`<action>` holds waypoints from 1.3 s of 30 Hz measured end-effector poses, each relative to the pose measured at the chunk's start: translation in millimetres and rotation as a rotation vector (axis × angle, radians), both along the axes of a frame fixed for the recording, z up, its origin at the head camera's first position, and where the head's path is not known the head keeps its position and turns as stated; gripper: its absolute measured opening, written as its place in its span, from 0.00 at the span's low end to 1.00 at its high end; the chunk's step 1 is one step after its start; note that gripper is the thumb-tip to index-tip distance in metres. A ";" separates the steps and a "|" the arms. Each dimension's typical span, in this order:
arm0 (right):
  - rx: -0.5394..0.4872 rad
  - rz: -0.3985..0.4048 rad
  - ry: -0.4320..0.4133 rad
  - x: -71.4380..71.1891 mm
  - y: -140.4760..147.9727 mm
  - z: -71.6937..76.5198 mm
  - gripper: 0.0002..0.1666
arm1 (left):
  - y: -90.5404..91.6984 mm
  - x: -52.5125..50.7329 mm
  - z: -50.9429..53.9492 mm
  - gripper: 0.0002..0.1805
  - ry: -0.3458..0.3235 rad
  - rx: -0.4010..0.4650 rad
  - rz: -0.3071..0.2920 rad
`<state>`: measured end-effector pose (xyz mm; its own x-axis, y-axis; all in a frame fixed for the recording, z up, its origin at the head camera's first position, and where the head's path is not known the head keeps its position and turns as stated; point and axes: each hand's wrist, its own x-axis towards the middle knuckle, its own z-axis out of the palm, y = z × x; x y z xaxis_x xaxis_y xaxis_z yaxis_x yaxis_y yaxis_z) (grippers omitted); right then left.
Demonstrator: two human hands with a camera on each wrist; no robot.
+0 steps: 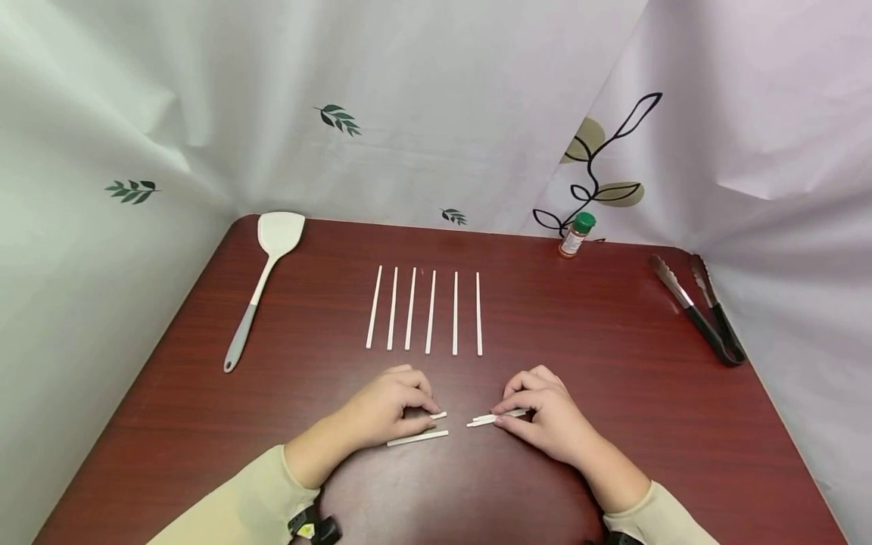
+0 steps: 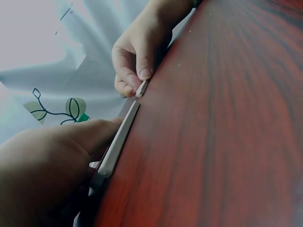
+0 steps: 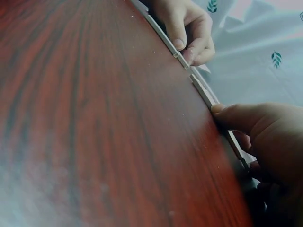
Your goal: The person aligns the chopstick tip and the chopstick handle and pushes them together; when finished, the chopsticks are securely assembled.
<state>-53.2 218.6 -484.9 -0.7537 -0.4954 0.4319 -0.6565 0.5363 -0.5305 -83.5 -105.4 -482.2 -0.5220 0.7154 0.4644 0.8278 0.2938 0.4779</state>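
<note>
My left hand (image 1: pixel 390 406) pinches a thin white stick (image 1: pixel 440 415) low over the table; only the stick's tip shows past the fingers. Just in front of that hand another white stick (image 1: pixel 429 436) lies on the tabletop, also seen in the left wrist view (image 2: pixel 119 142). Between thumb and fingers, my right hand (image 1: pixel 541 412) holds two white sticks (image 1: pixel 482 421) side by side, their ends slightly offset. These ends point toward the left hand, with a gap between. Farther back, several long white sticks (image 1: pixel 431 312) lie in a spaced row, roughly parallel.
A white spatula (image 1: pixel 278 235) with a grey handle lies at the left. At the back edge stands a small green-capped bottle (image 1: pixel 576 236). Metal tongs (image 1: pixel 702 310) with black handles rest at the right edge. Pale curtains (image 1: pixel 436 113) surround the dark red table (image 1: pixel 327 303).
</note>
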 end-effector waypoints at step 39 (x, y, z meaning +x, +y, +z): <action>-0.131 0.069 -0.049 -0.2 -2.8 1.9 0.16 | 14.2 10.5 1.0 0.03 0.033 0.015 0.164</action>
<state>-53.3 215.9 -483.0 -0.7414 -0.4884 0.4602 -0.6612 0.4146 -0.6252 -72.9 -91.2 -481.3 -0.6156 0.6147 0.4932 0.7846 0.4192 0.4568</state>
